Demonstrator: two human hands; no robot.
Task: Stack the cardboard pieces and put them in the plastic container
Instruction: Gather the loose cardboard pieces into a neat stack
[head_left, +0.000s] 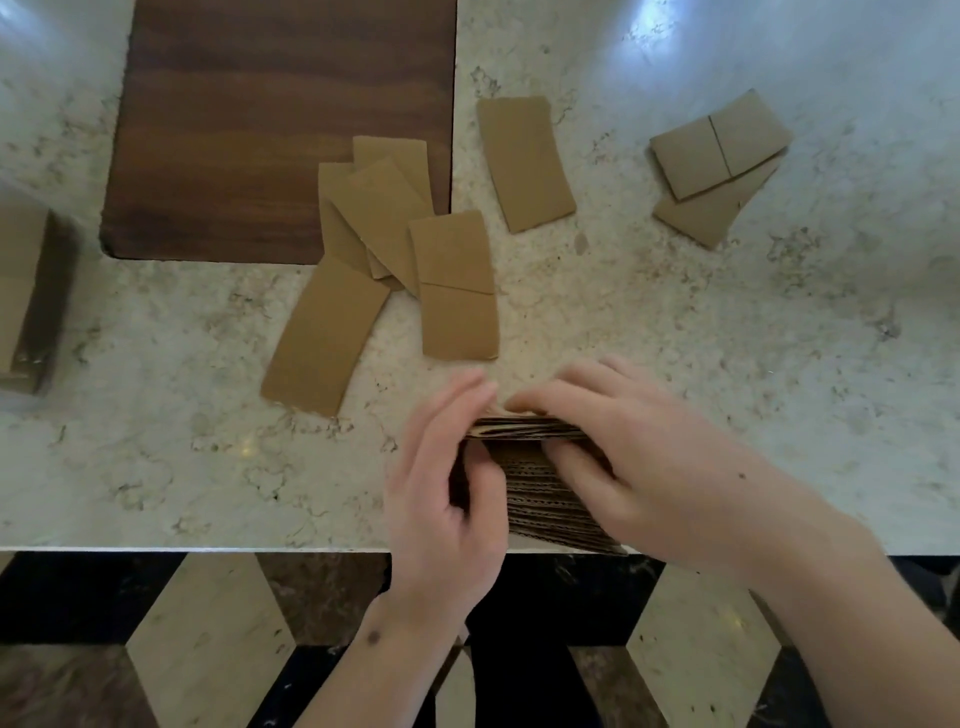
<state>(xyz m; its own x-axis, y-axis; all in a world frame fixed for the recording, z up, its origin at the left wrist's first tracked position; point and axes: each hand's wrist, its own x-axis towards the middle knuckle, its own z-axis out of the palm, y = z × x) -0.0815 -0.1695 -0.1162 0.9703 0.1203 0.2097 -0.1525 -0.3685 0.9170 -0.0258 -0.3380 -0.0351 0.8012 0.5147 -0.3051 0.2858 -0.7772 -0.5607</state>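
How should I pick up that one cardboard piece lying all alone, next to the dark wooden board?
The lone cardboard piece lies flat on the marble counter, touching nothing. Probably best to come from above and pinch across its two long edges near the middle, since that is the narrow way. It lies flush, so slide a fingertip under one edge first.

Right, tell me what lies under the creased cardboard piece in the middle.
The creased piece overlaps the corner of a fanned pile of cardboard pieces; otherwise it lies on the marble counter. Anything beneath its centre is hidden.

One cardboard stack (545, 488), two hands (441, 499), one wooden board (260, 130).
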